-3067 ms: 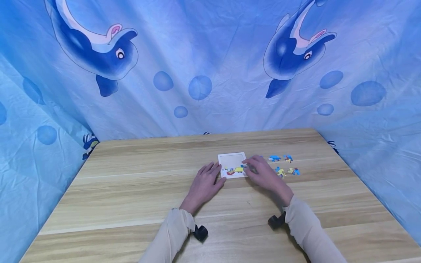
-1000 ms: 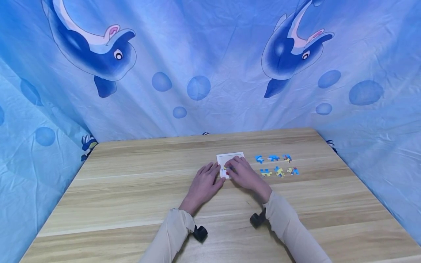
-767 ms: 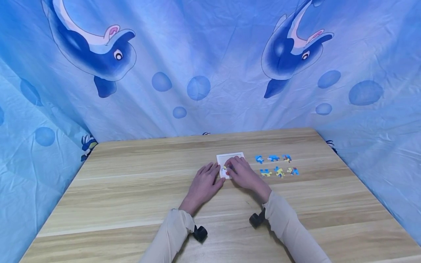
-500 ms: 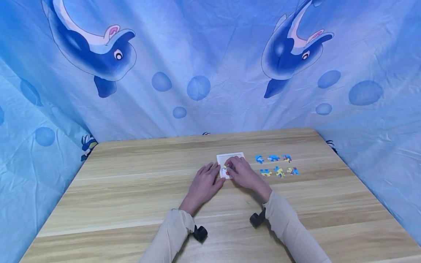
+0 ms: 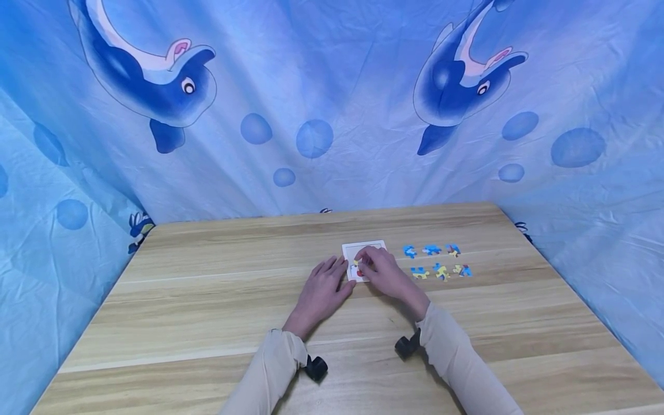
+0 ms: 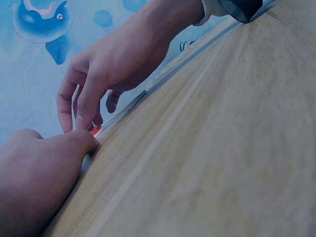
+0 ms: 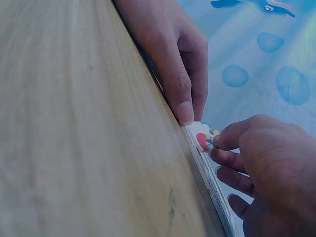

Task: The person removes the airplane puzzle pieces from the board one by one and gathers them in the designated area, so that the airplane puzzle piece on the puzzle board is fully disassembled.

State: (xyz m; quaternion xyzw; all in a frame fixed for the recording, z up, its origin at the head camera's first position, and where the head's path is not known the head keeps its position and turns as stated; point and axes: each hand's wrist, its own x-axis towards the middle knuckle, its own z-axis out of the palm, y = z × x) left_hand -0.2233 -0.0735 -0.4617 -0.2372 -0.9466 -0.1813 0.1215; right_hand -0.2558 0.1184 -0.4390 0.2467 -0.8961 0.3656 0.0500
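Observation:
A small white puzzle tray [image 5: 351,252] lies on the wooden table, with picture pieces along its near side, partly covered by the right hand. The left hand [image 5: 323,289] rests at the tray's left edge, fingers fairly straight, its thumb [image 7: 184,113] against the near corner. Over the left part of the tray, the right hand [image 5: 386,274] pinches a small puzzle piece [image 7: 213,141] between thumb and forefinger. That piece is close over the tray, beside a red-printed part [image 7: 201,140]. The other right fingers are loosely bent.
Right of the tray lie several loose puzzle pieces in two rows, among them a blue one [image 5: 432,249] and a yellow one [image 5: 441,271]. A blue dolphin-printed curtain [image 5: 332,86] hangs behind and beside the table [image 5: 207,323].
From the tray's right end, the right hand has moved left to its left part, uncovering loose pieces. Over the last second it has barely shifted. The left hand stays in place.

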